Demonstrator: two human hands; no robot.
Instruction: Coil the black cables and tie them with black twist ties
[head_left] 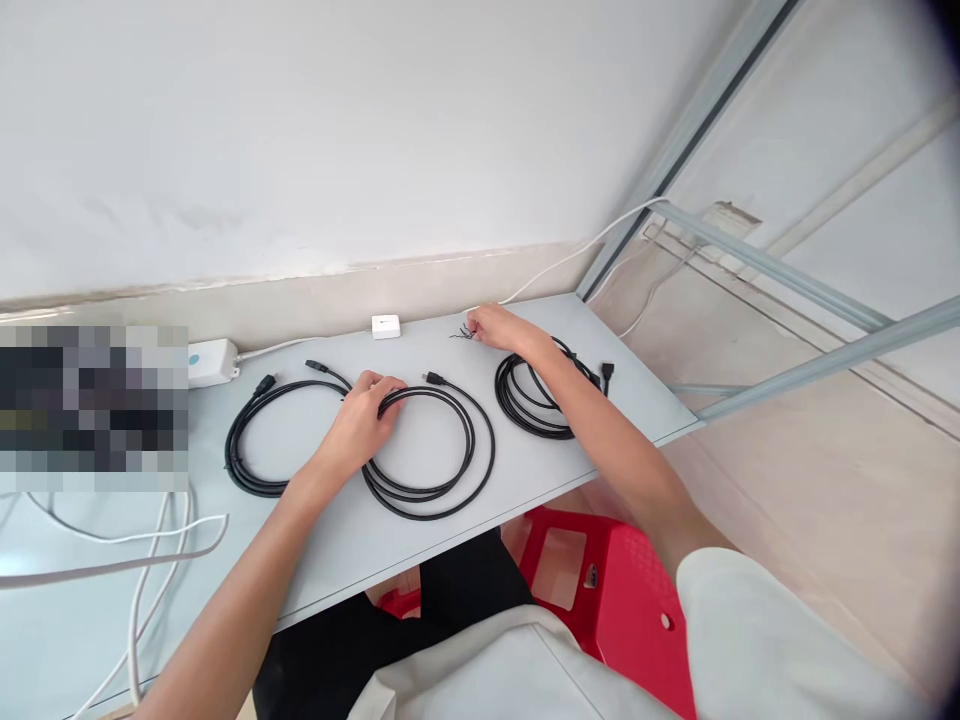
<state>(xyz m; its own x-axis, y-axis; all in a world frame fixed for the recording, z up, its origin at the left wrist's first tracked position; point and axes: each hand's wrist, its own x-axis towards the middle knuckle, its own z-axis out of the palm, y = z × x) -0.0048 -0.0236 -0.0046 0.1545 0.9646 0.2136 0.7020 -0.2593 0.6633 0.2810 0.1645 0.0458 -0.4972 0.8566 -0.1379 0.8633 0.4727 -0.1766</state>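
Middle black coil (470,440), left hand (367,412) at its upper-left edge.
Fingers (388,386) curled over, grip unclear; right hand (495,325) pinches thin black ties (463,333).

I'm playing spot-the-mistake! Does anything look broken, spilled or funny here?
Yes, a bit: the wall edge behind the table looks rough and chipped. The white cables on the left sprawl loosely, while the black cables are coiled. I see no spill.

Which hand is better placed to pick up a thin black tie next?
Probably the right hand: it is already at the thin black ties, while the left hand holds the middle cable coil.
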